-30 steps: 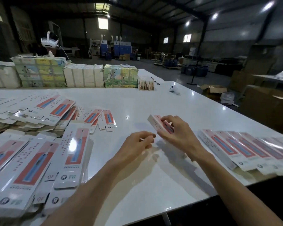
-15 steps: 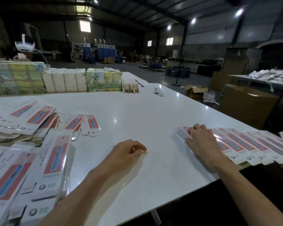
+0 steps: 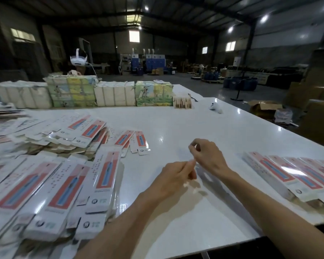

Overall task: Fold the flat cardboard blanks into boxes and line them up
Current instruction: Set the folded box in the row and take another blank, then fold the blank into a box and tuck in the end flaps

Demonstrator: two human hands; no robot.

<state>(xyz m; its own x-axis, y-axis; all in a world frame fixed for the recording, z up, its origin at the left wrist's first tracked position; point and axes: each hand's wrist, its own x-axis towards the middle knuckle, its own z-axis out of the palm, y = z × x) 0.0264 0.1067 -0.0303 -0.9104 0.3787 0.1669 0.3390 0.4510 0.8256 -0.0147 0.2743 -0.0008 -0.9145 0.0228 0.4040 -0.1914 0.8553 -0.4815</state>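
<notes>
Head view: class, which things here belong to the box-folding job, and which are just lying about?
For the job: stacks of flat blanks, row of folded boxes, white table.
Lying about: wrapped bundles at the far edge, small white object, open carton on the floor.

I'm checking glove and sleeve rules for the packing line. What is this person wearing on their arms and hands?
Nothing that shows. Both forearms are bare up to the frame's lower edge, with no sleeve or cuff in view. The left hand and right hand are ungloved. No watch, bracelet or ring is visible, though blur softens the fingertips.
</notes>
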